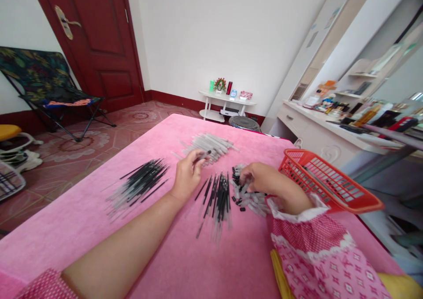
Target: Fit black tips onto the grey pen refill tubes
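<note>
Pink patterned cloth sleeve (330, 259) nearest you covers your right arm; your right hand (253, 177) dips into small clear-and-black plastic pieces (257, 202), its grip impossible to tell. Your left hand (191, 171) pinches a slim grey, black-tipped plastic piece (208, 152) before pale translucent sticks (214, 145). It's probably light, stiff, slippery; grasp mid-length.
</note>
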{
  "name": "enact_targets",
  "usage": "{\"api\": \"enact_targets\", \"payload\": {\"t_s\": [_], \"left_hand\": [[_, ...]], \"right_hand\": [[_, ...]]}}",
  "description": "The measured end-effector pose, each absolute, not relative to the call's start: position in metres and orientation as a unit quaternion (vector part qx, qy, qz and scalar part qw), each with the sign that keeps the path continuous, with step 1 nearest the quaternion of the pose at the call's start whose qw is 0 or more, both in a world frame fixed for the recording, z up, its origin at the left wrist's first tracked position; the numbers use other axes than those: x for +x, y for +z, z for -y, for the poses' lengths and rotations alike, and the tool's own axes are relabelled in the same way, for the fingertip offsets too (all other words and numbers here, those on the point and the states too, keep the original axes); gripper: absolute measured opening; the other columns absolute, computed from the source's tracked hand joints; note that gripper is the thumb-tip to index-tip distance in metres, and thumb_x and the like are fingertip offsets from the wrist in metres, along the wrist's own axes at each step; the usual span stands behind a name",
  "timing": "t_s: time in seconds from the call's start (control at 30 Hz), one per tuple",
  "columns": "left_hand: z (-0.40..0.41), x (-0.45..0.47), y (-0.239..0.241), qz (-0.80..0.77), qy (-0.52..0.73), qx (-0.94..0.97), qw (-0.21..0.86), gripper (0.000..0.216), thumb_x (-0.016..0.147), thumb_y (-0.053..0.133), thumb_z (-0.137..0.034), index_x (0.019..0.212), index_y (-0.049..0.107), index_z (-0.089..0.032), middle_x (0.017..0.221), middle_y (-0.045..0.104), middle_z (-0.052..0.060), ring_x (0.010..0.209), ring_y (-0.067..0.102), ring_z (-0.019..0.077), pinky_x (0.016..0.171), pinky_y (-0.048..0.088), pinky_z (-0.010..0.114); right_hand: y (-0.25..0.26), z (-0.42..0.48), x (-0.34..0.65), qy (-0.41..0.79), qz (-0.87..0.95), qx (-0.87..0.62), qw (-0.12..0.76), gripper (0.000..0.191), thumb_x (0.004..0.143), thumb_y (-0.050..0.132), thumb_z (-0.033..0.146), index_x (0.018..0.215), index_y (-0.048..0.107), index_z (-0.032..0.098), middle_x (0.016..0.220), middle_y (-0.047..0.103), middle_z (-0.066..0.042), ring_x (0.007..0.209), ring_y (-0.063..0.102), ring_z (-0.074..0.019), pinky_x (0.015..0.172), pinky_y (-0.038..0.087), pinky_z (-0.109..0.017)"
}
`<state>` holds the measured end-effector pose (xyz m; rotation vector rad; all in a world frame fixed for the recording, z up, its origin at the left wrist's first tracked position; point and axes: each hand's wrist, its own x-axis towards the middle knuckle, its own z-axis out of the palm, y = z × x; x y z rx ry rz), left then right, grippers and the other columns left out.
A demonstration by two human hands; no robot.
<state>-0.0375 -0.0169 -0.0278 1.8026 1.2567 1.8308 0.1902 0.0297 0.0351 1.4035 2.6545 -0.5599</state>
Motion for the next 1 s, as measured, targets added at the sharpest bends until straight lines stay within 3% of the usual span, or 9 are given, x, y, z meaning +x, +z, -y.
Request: {"api": "enact_targets", "payload": {"t_s": [0.17,0.27,0.37,0.47,0.57,0.73,1.0], "left_hand": [[0.016,-0.038,-0.016,-0.393,0.730,0.513,0.223,0.010,0.085,0.049,-0.024,0.091,0.042,-0.020,0.102,0.066,0.008,0.098,0.063,0.0183,0.091,0.044,0.037],[0.014,-0.036,-0.016,-0.351,0.758,0.443,0.324,0.018,0.084,0.053,-0.030,0.086,0.038,-0.020,0.104,0.065,0.009,0.097,0.064,0.0196,0.088,0.047,0.039],[0.011,-0.034,-0.020,-0.317,0.767,0.367,0.420,0.022,0.082,0.056,-0.032,0.089,0.039,-0.020,0.107,0.064,0.010,0.099,0.063,0.0214,0.085,0.048,0.039],[0.009,-0.034,-0.024,-0.287,0.770,0.300,0.484,0.021,0.080,0.060,-0.028,0.088,0.042,-0.019,0.106,0.065,0.011,0.102,0.062,0.0221,0.088,0.047,0.040],[0.006,-0.037,-0.029,-0.271,0.767,0.262,0.519,0.016,0.080,0.060,-0.022,0.087,0.046,-0.018,0.104,0.067,0.011,0.102,0.062,0.0220,0.091,0.045,0.040],[0.002,-0.042,-0.033,-0.265,0.761,0.248,0.538,0.013,0.080,0.060,-0.019,0.087,0.050,-0.016,0.098,0.069,0.010,0.099,0.063,0.0216,0.092,0.044,0.040],[0.007,-0.036,-0.031,-0.277,0.745,0.222,0.565,0.014,0.078,0.063,-0.017,0.087,0.052,-0.014,0.094,0.070,0.009,0.093,0.066,0.0214,0.090,0.047,0.040]], "right_hand": [[0.035,-0.026,0.185,-0.121,-0.858,0.493,0.078,0.019,0.055,0.066,0.012,0.072,0.069,0.021,0.073,0.067,0.001,0.064,0.058,-0.0137,0.054,0.036,-0.021],[0.037,-0.026,0.186,-0.126,-0.862,0.489,0.049,0.012,0.059,0.064,0.015,0.070,0.067,0.019,0.070,0.066,0.000,0.062,0.057,-0.0125,0.054,0.036,-0.020],[0.038,-0.028,0.191,-0.154,-0.866,0.476,0.019,0.010,0.061,0.064,0.016,0.070,0.067,0.019,0.068,0.066,0.000,0.060,0.056,-0.0120,0.053,0.035,-0.020],[0.035,-0.028,0.191,-0.169,-0.872,0.459,0.016,0.021,0.053,0.069,0.014,0.073,0.069,0.021,0.069,0.066,0.001,0.059,0.056,-0.0127,0.051,0.034,-0.020],[0.031,-0.026,0.189,-0.145,-0.872,0.467,0.018,0.023,0.050,0.070,0.010,0.068,0.069,0.023,0.066,0.066,0.002,0.058,0.055,-0.0129,0.049,0.031,-0.020],[0.034,-0.028,0.193,-0.154,-0.864,0.480,0.014,0.013,0.055,0.066,0.010,0.065,0.066,0.019,0.063,0.064,0.001,0.057,0.054,-0.0123,0.051,0.033,-0.021],[0.037,-0.021,0.166,-0.322,-0.819,0.422,-0.218,0.008,0.075,0.049,0.019,0.078,0.056,0.015,0.065,0.059,0.000,0.056,0.055,-0.0116,0.054,0.042,-0.022]]}}
